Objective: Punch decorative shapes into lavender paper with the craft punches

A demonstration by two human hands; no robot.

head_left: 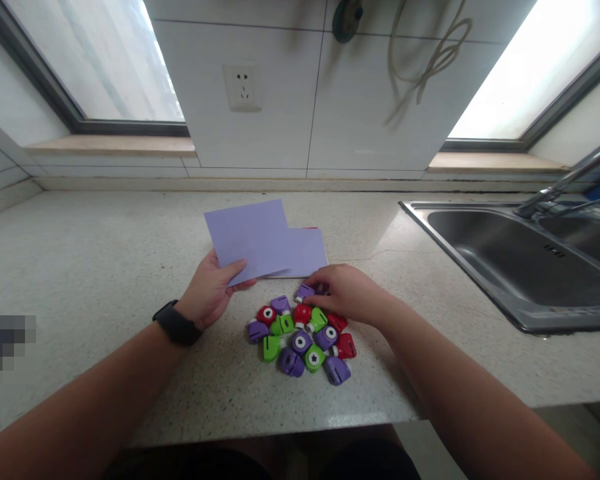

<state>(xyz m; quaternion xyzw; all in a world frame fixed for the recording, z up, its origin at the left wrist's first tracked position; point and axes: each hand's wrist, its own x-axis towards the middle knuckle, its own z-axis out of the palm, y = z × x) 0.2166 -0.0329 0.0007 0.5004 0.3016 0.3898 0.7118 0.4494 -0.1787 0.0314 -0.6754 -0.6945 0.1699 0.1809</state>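
Observation:
My left hand (211, 293) holds a lilac paper sheet (247, 237) by its lower edge, lifted off the speckled countertop (105, 267). More paper, lilac on top with a red edge showing, lies in a stack (305, 253) flat behind it. My right hand (344, 291) rests on the far side of a pile of small craft punches (303, 337) in purple, green and red. Its fingers close on a purple punch (305, 291) at the pile's top. A black watch (177, 323) is on my left wrist.
A steel sink (520, 260) with a faucet (565, 180) is set into the counter at the right. The tiled wall behind carries a socket (242, 87) and a hanging cord (430, 60). Windows flank both sides. The counter's front edge runs just below the punches.

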